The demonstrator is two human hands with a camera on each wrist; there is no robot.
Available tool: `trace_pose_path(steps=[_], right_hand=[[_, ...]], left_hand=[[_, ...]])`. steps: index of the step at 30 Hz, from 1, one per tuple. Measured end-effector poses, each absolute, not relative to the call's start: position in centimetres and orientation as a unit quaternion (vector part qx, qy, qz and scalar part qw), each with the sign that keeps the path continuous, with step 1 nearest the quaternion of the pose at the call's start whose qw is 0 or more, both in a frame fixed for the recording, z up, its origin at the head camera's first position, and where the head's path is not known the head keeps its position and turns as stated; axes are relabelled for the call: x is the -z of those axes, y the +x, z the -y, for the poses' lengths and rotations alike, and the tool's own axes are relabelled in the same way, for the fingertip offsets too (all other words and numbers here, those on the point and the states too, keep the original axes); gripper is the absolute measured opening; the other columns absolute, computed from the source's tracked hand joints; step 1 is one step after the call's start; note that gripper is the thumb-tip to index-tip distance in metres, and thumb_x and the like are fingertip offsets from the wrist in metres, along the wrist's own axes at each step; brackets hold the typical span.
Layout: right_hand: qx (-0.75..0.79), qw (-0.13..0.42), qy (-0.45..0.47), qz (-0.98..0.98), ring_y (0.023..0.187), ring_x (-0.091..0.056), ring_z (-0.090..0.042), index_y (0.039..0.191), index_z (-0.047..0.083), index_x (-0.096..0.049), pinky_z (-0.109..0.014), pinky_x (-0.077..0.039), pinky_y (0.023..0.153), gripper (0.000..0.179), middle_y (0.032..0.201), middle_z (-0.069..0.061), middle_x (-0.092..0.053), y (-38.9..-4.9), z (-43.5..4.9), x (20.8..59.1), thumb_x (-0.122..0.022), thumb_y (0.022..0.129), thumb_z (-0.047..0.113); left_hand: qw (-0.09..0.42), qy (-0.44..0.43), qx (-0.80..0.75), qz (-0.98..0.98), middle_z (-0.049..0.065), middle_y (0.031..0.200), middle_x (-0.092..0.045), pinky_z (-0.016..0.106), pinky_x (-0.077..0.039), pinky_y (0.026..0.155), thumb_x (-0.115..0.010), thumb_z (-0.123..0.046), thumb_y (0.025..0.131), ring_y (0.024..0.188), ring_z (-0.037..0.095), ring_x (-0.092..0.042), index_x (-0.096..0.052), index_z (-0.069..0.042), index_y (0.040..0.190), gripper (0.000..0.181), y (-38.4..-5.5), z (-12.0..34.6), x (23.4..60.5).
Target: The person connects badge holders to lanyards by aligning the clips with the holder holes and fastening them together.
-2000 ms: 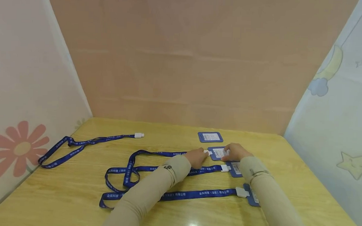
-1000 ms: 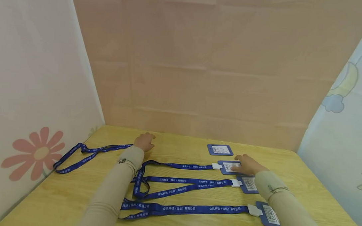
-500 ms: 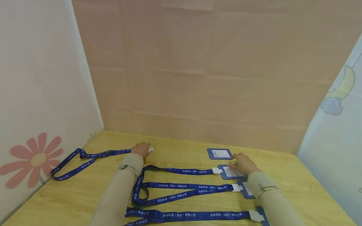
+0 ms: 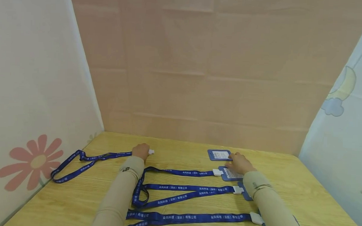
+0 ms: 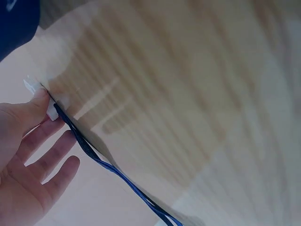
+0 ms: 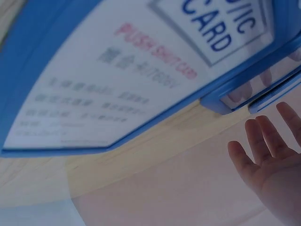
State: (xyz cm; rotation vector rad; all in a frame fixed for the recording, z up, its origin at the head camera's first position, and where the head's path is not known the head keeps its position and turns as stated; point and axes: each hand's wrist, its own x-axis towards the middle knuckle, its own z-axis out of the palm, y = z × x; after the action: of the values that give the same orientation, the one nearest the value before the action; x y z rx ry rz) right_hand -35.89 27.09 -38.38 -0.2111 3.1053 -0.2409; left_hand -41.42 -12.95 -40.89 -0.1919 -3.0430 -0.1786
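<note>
My left hand [image 4: 141, 151] pinches the white plastic clip [image 4: 151, 152] of the lanyard [image 4: 107, 155] lying at the far left, between thumb and index finger; the other fingers [image 5: 63, 176] are spread in the left wrist view. My right hand [image 4: 241, 163] reaches over an attached blue badge holder [image 4: 229, 174], fingertips at the right edge of a loose blue badge holder [image 4: 219, 155]. In the right wrist view the fingers [image 6: 256, 141] look straight and apart from the holders. Whether they touch the loose one I cannot tell.
Three other blue lanyards run across the wooden table [image 4: 76, 202], the nearest lanyard [image 4: 189, 218] at the front. Each ends in a white clip and badge holder; the right forearm partly covers the front ones. Fabric walls [image 4: 182, 76] stand behind and at both sides.
My left hand has gone from an attached lanyard's clip to the far-left lanyard's clip and taken hold of it. The right hand has moved off the attached badge holder toward the loose one.
</note>
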Motion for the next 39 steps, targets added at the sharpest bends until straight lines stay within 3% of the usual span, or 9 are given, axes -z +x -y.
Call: trace_pose_path(steps=[11, 20, 25, 32, 39], right_hand=[[0.077, 0.010, -0.072, -0.994, 0.099, -0.057, -0.041, 0.118, -0.005, -0.055, -0.053, -0.047, 0.086, 0.045, 0.109, -0.027, -0.056, -37.0, -27.0, 39.1, -0.064, 0.087, 0.026], [0.087, 0.025, -0.065, -0.994, 0.101, -0.057, -0.040, 0.121, -0.006, -0.053, -0.053, -0.046, 0.088, 0.049, 0.112, -0.026, -0.056, -38.0, -27.0, 39.0, -0.064, 0.087, 0.028], [0.089, 0.033, -0.067, -0.993, 0.109, -0.053, -0.045, 0.125, -0.008, -0.049, -0.055, -0.044, 0.092, 0.054, 0.120, -0.031, -0.052, -38.4, -27.3, 39.3, -0.063, 0.087, 0.029], [0.082, 0.049, -0.067, -0.993, 0.120, -0.044, -0.050, 0.129, -0.013, -0.043, -0.056, -0.038, 0.100, 0.059, 0.129, -0.035, -0.047, -38.6, -27.7, 39.8, -0.060, 0.089, 0.026], [0.072, 0.047, -0.067, -0.994, 0.113, -0.053, -0.046, 0.124, -0.013, -0.049, -0.054, -0.043, 0.095, 0.056, 0.122, -0.032, -0.055, -38.8, -27.4, 39.8, -0.060, 0.090, 0.029]], left_hand=[[0.035, -0.072, 0.064, 0.995, 0.008, 0.087, -0.067, 0.036, -0.053, 0.064, -0.067, -0.022, 0.086, 0.073, 0.021, -0.063, -0.067, -0.007, 0.091, 0.015, -41.7, 13.1, 40.4], [0.050, -0.083, 0.085, 0.992, 0.008, 0.092, -0.067, 0.038, -0.054, 0.070, -0.070, -0.026, 0.083, 0.080, 0.022, -0.064, -0.069, -0.007, 0.096, 0.023, -40.9, 12.0, 38.5], [0.066, -0.094, 0.074, 0.991, 0.008, 0.088, -0.066, 0.037, -0.054, 0.069, -0.070, -0.020, 0.083, 0.078, 0.022, -0.064, -0.069, -0.007, 0.092, 0.016, -40.4, 11.4, 37.8], [0.062, -0.093, 0.066, 0.992, 0.009, 0.093, -0.066, 0.038, -0.055, 0.071, -0.070, -0.021, 0.084, 0.081, 0.023, -0.065, -0.068, -0.007, 0.098, 0.020, -40.2, 11.1, 37.8], [0.062, -0.087, 0.065, 0.992, 0.008, 0.090, -0.064, 0.038, -0.053, 0.069, -0.070, -0.025, 0.083, 0.079, 0.023, -0.063, -0.068, -0.008, 0.095, 0.021, -40.5, 11.1, 37.9]])
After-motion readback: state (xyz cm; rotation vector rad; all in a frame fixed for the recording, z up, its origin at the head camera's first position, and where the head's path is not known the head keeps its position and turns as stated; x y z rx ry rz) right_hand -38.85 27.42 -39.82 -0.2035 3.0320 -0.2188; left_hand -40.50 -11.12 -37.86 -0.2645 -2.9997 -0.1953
